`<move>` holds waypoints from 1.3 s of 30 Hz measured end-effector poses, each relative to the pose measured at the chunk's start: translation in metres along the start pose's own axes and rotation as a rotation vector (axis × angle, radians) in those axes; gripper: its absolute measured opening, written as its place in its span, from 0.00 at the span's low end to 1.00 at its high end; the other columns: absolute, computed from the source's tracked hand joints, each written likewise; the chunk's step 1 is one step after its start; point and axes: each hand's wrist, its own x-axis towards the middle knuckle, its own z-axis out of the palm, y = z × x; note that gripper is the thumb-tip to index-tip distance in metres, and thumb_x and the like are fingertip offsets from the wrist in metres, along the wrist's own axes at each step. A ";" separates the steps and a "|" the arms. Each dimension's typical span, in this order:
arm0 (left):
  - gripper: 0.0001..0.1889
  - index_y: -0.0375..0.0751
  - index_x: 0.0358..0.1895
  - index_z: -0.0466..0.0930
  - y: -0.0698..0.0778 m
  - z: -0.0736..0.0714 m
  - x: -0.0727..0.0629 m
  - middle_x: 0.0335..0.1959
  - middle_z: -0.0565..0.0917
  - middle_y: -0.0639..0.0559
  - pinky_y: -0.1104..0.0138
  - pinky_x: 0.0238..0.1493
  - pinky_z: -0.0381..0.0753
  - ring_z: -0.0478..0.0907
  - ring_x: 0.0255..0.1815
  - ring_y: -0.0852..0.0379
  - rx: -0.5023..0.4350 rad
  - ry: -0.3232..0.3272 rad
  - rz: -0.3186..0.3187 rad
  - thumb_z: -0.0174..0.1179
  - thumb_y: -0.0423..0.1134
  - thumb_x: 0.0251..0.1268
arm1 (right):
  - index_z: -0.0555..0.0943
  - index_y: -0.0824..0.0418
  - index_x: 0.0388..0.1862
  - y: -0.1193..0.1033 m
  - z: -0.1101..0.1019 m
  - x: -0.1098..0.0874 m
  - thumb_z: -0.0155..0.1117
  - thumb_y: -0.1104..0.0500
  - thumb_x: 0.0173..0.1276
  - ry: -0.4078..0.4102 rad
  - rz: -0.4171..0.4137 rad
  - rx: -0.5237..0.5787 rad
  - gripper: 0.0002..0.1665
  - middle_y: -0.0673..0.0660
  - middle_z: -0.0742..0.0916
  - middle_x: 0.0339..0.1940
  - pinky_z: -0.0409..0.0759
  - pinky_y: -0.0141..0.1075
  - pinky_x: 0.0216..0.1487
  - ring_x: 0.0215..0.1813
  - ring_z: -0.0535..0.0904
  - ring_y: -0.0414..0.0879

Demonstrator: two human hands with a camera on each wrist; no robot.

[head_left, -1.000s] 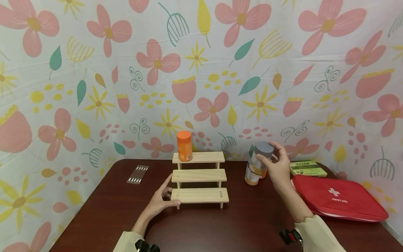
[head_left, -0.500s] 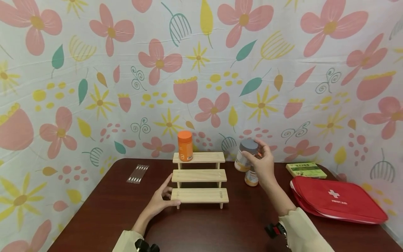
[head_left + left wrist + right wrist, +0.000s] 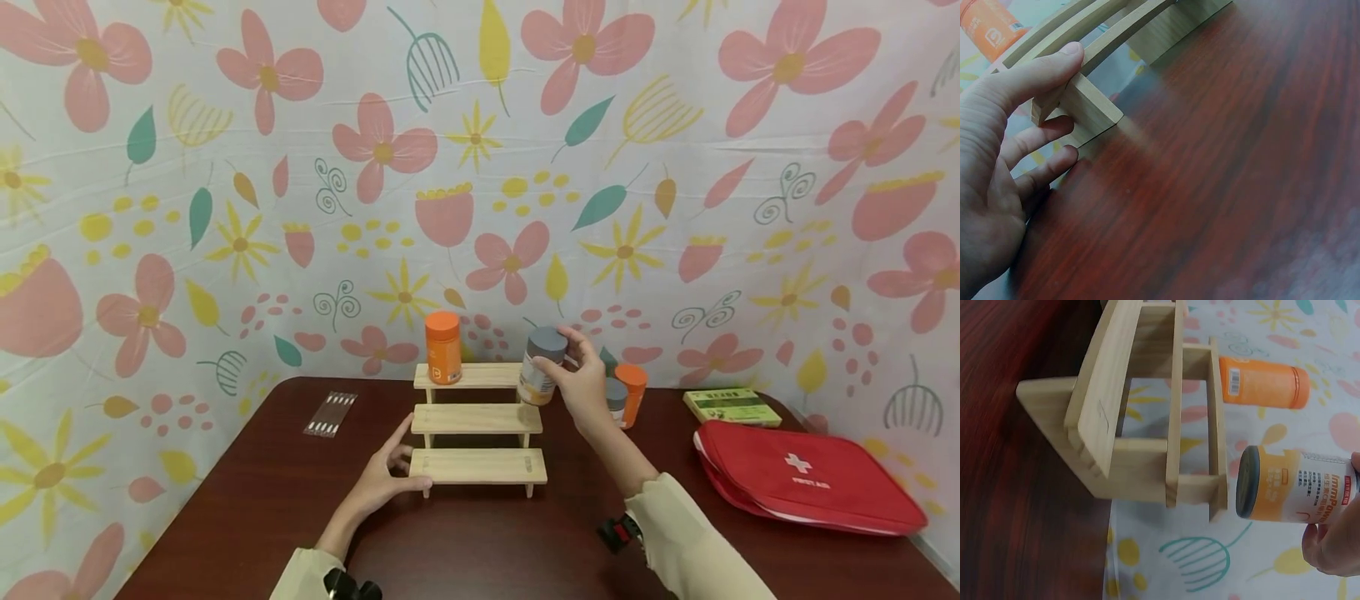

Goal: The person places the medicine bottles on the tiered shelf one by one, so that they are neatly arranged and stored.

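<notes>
A three-step wooden display stand point(image 3: 480, 419) stands on the dark table. My left hand point(image 3: 378, 479) grips the left end of its lowest step, thumb point(image 3: 1063, 62) on top and the other fingers beside the leg. On the top step's left part sits an orange bottle point(image 3: 444, 354) with an orange cap. My right hand point(image 3: 585, 387) holds a grey-capped bottle point(image 3: 536, 382) with a white and yellow-orange label, up by the cap end. In the right wrist view that bottle's base point(image 3: 1247, 482) is close to the top step's right end, with a small gap between.
Right of the stand, a second grey-capped bottle point(image 3: 617, 396) and another orange bottle point(image 3: 632, 393) stand partly behind my right hand. Farther right lie a green-yellow box point(image 3: 731, 407) and a red first aid pouch point(image 3: 813, 475). A clear packet of swabs point(image 3: 331, 414) lies at left.
My right hand has carried the grey-capped bottle leftward, from beside the other bottles to the top step's right end. The left hand keeps its grip on the stand.
</notes>
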 end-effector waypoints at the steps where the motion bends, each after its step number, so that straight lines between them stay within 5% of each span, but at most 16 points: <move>1: 0.55 0.58 0.79 0.45 0.000 0.000 0.000 0.46 0.85 0.39 0.66 0.45 0.73 0.77 0.35 0.58 -0.001 0.000 -0.001 0.73 0.35 0.52 | 0.65 0.59 0.72 0.000 0.003 0.001 0.67 0.64 0.65 -0.004 0.002 0.010 0.37 0.61 0.73 0.65 0.70 0.30 0.59 0.62 0.72 0.50; 5: 0.55 0.55 0.80 0.45 0.001 0.001 0.000 0.46 0.85 0.39 0.66 0.45 0.73 0.77 0.35 0.58 0.005 0.002 -0.002 0.73 0.36 0.51 | 0.66 0.59 0.71 -0.001 0.013 0.006 0.68 0.64 0.64 -0.004 0.007 0.032 0.37 0.61 0.75 0.64 0.72 0.25 0.51 0.61 0.72 0.50; 16: 0.55 0.53 0.80 0.45 0.001 0.000 0.000 0.46 0.85 0.40 0.66 0.44 0.73 0.77 0.35 0.58 0.006 0.006 -0.004 0.73 0.36 0.51 | 0.65 0.63 0.72 0.002 0.031 0.032 0.69 0.64 0.63 -0.080 -0.031 -0.010 0.40 0.65 0.75 0.66 0.68 0.49 0.67 0.67 0.71 0.58; 25: 0.55 0.54 0.80 0.46 -0.003 0.000 0.000 0.45 0.85 0.40 0.66 0.44 0.73 0.77 0.35 0.59 0.007 0.010 -0.002 0.73 0.35 0.51 | 0.66 0.58 0.71 0.007 0.042 0.045 0.70 0.61 0.62 -0.070 0.013 -0.020 0.39 0.63 0.75 0.68 0.66 0.48 0.71 0.70 0.69 0.55; 39: 0.55 0.57 0.79 0.46 -0.001 0.001 0.001 0.45 0.85 0.40 0.66 0.45 0.73 0.77 0.36 0.58 0.021 0.012 -0.006 0.73 0.36 0.51 | 0.60 0.51 0.75 0.011 0.038 0.052 0.66 0.55 0.68 -0.230 0.058 -0.037 0.40 0.61 0.68 0.74 0.67 0.56 0.68 0.72 0.65 0.59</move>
